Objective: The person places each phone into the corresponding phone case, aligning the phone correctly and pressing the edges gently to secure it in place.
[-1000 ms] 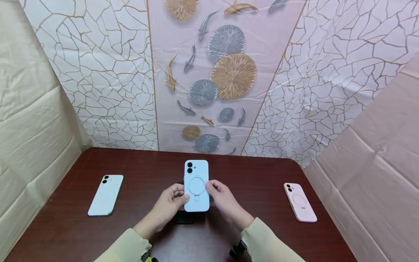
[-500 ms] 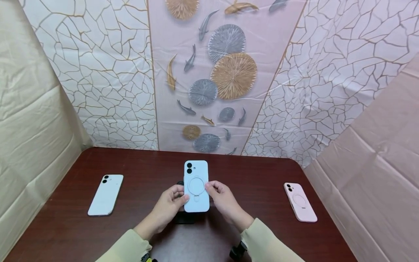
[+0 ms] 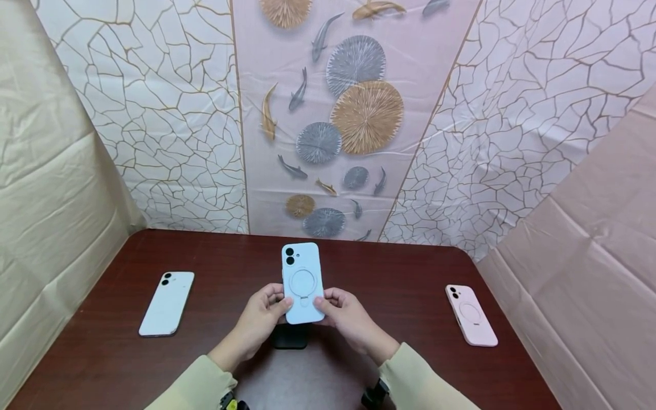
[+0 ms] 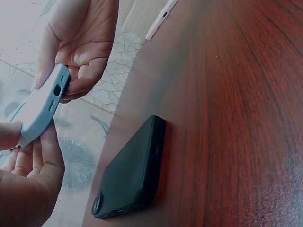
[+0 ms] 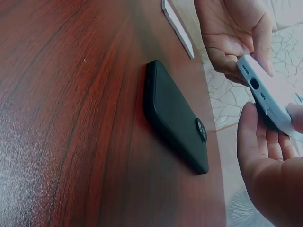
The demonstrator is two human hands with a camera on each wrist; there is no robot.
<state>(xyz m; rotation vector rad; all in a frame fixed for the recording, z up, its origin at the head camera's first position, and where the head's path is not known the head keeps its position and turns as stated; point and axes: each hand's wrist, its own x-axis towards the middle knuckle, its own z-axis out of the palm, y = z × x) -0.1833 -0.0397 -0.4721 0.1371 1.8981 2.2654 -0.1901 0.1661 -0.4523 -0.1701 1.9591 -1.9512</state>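
Between both hands is a light blue phone case (image 3: 302, 282) with two dark camera lenses and a ring on its back. A dark, phone-like layer shows along its underside in the right wrist view. My left hand (image 3: 258, 316) pinches the lower left edge, thumb on the back and fingers underneath. The lower right corner is pinched by my right hand (image 3: 351, 320), its thumb also on the back. Below them, on the table, lies a black phone-shaped piece (image 5: 173, 113) with a camera ring, partly hidden by the hands in the head view.
A white phone (image 3: 166, 304) lies back up on the left of the dark red table (image 3: 405, 285). Toward the right edge rests a pink phone (image 3: 471, 316) with a ring on its back. Patterned cloth (image 3: 179, 114) hangs behind the table.
The light blue case has risen a little, shifted left and tilted slightly. My right thumb has moved from its right edge down to the lower corner. More of the black piece shows.
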